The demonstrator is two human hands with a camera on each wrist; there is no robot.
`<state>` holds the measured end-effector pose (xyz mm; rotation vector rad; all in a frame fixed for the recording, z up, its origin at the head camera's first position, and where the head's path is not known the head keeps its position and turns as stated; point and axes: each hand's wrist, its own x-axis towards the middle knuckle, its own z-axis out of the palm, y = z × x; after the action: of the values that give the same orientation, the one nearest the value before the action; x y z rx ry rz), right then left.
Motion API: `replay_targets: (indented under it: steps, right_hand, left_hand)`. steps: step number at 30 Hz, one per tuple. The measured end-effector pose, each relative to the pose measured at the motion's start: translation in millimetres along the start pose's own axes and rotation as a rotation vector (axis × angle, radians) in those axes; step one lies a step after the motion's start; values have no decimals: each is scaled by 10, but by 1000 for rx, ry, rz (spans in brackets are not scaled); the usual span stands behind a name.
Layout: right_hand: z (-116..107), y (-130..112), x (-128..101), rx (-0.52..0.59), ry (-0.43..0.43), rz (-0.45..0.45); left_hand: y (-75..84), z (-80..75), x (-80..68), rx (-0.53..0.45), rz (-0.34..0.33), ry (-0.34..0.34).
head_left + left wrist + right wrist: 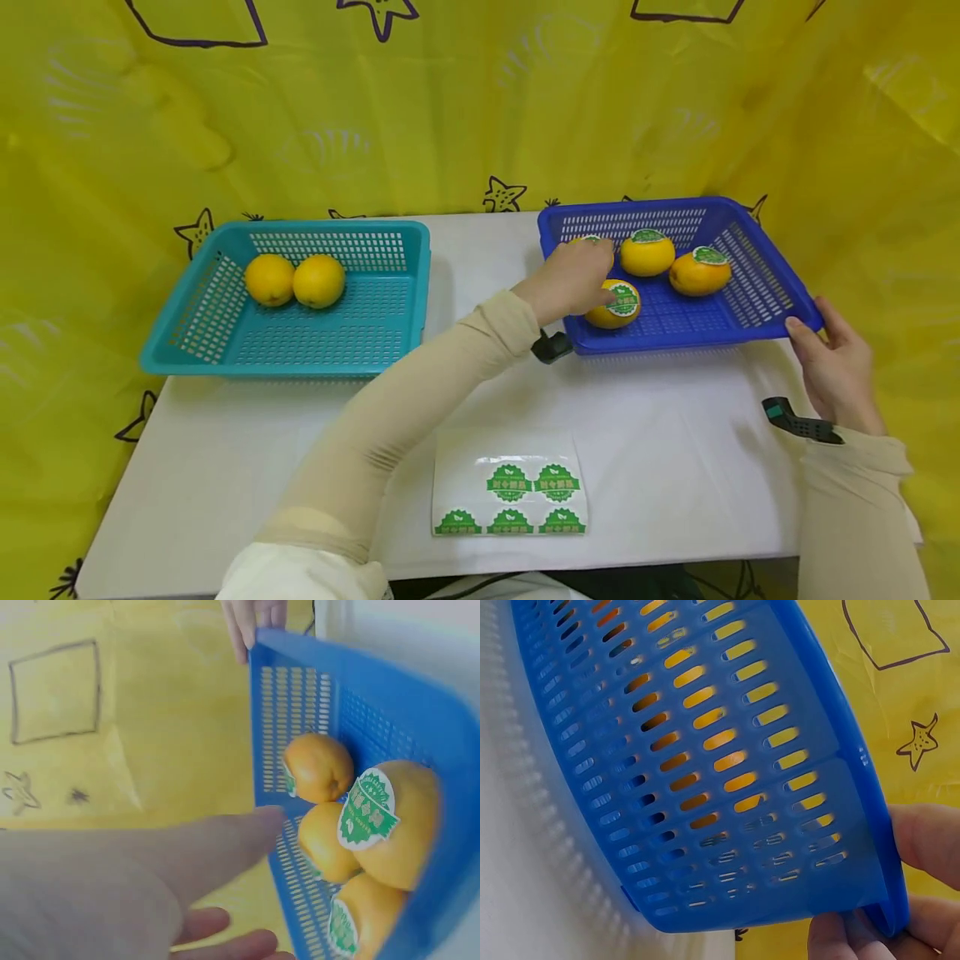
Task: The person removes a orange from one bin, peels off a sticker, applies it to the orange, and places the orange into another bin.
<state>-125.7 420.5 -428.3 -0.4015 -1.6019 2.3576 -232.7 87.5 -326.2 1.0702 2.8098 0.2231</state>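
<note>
1. My left hand [573,279] reaches into the blue basket [757,321], its fingers relaxed and spread over the labelled oranges, gripping nothing; it is nearest the front orange [615,305], though I cannot tell whether it touches it.
2. My right hand [836,367] grips the near right corner of the blue basket, thumb and fingers curled round the rim.
3. The blue basket stands at the far right of the white worktop [675,450], and its near edge appears tipped up a little.
4. Four oranges lie in it, each with a green sticker; one [647,252] sits toward the back, another [699,272] to its right.
5. The teal basket [300,350] stands at the far left, well apart, holding two plain oranges [270,279].
6. A sticker sheet [510,487] with five green labels lies near the front edge of the worktop.
</note>
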Motion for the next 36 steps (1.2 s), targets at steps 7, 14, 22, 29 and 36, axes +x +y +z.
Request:
replay_targets:
  steps: [7, 14, 22, 29, 36]
  right_hand:
    - [22, -14, -21, -94, 2, 3]
    - [427, -159, -175, -497, 176, -45]
    - [1595, -179, -505, -405, -54, -446]
    - [2872, 106, -642, -561, -635, -476]
    - [4301, 566, -499, -766, -997, -324]
  left_hand:
    - [-453, -66, -752, -76, 60, 119]
    - [-1228, -22, -1671, -161, 108, 339]
    - [-2028, 87, -2741, -164, -104, 772]
    - [-2589, 339, -3469, -267, -404, 1042]
    - [-2919, 504, -3779, -417, -796, 960]
